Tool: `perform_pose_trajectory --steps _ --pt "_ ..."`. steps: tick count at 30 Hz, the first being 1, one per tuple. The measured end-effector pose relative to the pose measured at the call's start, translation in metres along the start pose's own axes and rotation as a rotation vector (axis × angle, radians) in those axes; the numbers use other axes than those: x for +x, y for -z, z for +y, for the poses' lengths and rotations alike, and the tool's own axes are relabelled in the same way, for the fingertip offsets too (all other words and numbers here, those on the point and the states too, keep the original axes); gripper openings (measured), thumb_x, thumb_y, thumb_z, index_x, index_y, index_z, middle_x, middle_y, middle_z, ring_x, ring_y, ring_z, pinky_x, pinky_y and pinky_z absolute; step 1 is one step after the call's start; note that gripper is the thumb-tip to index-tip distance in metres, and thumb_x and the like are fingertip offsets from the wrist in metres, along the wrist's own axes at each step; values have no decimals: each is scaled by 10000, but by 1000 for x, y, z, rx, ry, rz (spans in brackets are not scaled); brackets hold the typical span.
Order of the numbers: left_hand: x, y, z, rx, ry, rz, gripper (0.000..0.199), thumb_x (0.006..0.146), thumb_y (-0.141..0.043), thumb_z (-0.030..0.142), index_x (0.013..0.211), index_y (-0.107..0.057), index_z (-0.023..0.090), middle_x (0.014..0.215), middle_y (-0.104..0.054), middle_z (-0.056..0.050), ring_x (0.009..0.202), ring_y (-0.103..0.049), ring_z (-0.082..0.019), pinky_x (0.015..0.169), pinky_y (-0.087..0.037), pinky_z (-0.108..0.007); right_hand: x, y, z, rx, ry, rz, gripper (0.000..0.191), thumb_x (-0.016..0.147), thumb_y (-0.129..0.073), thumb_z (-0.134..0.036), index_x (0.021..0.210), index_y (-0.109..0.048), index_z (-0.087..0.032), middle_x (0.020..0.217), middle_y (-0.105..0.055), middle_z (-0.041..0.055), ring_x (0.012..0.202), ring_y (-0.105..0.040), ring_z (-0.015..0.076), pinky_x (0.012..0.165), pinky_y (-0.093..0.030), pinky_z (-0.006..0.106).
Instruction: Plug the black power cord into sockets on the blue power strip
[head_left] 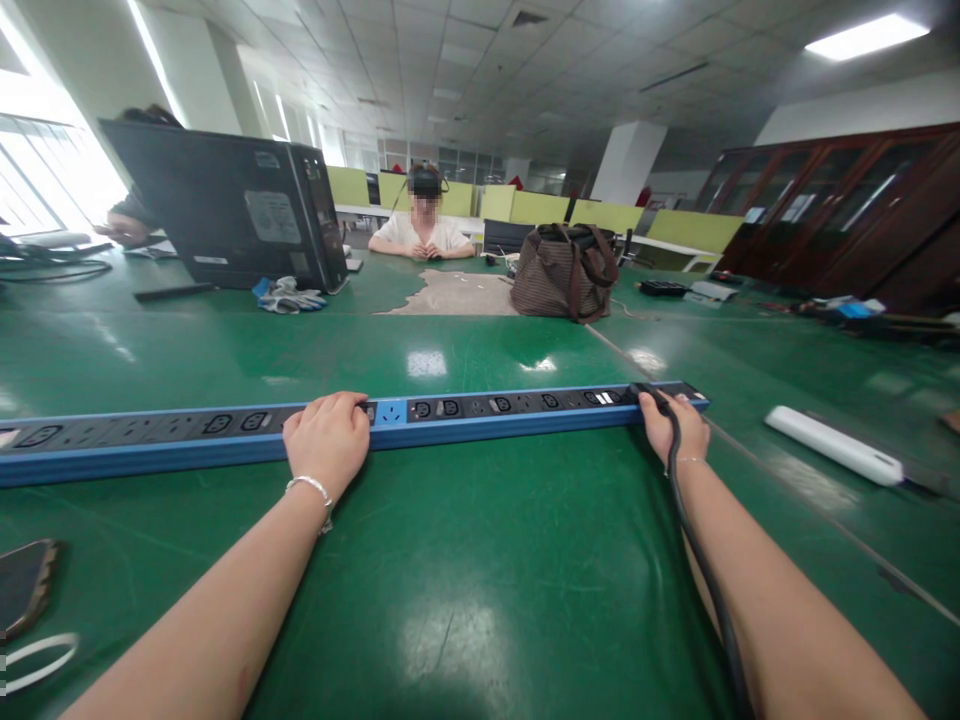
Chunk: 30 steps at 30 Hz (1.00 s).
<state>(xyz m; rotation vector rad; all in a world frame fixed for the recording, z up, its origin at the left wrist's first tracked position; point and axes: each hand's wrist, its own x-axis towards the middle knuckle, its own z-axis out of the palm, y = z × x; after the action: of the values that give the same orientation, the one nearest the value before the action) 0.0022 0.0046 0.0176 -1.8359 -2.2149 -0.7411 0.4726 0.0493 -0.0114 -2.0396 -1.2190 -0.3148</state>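
A long blue and black power strip (495, 428) lies across the green table (465, 560), its sockets facing up. My left hand (328, 445) is wrapped over the strip near its middle, just left of a blue socket (391, 412). At the strip's right end, my right hand (681, 428) is closed on a black plug (640, 391), partly hidden by the fingers. The plug sits against the strip's face; how deep it is seated cannot be seen. From it a black cable (694, 535) runs down along my right forearm.
A white bar-shaped device (832, 445) lies to the right, and a phone (28, 585) with a white loop (41, 660) at lower left. Farther back are a black computer case (247, 210), gloves (289, 296) and a brown bag (562, 272). A person (422, 235) sits opposite.
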Motion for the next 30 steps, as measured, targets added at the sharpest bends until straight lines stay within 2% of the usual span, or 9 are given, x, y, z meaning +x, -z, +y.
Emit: perform_pose_trajectory --steps 4,9,11,17,27,30 --pt "0 1 0 1 3 0 360 854 -322 266 1020 -642 260 1113 -665 -39 1078 -553 -234 929 -344 -408 -2 -2 0 15 38 30 432 805 -440 -488 1053 -684 -233 1132 -644 111 1148 -511 301 968 -358 531" --pt "-1 0 0 19 -11 3 356 852 -331 267 1022 -643 259 1100 -670 -44 1062 -561 -237 904 -355 -403 2 0 0 115 257 102 438 798 -445 -423 1080 -665 -169 1082 -664 113 1059 -567 263 958 -407 430" --pt "-1 0 0 25 -11 3 354 852 -333 269 1022 -644 259 1098 -671 -45 1057 -563 -235 898 -357 -400 3 2 -2 152 297 121 416 790 -444 -395 1047 -676 -165 1053 -675 107 1011 -590 249 947 -421 399" --pt "0 0 0 30 -5 -11 360 854 -329 270 1029 -643 261 1102 -670 -43 1061 -561 -237 900 -359 -403 -3 9 -7 187 163 77 376 787 -468 -385 1034 -685 -203 975 -692 72 891 -620 229 835 -476 357" --pt "0 1 0 12 -5 -10 369 851 -320 272 1027 -643 252 1107 -666 -52 1078 -555 -246 912 -358 -416 2 13 -4 163 151 -19 417 765 -497 -399 1083 -685 -204 928 -702 84 867 -628 246 804 -483 368" --pt "0 1 0 10 4 -11 369 850 -322 281 1027 -644 254 1108 -666 -51 1081 -554 -245 920 -353 -416 -2 11 -5 199 132 3 466 776 -471 -430 1125 -665 -189 971 -698 90 905 -625 257 818 -480 376"
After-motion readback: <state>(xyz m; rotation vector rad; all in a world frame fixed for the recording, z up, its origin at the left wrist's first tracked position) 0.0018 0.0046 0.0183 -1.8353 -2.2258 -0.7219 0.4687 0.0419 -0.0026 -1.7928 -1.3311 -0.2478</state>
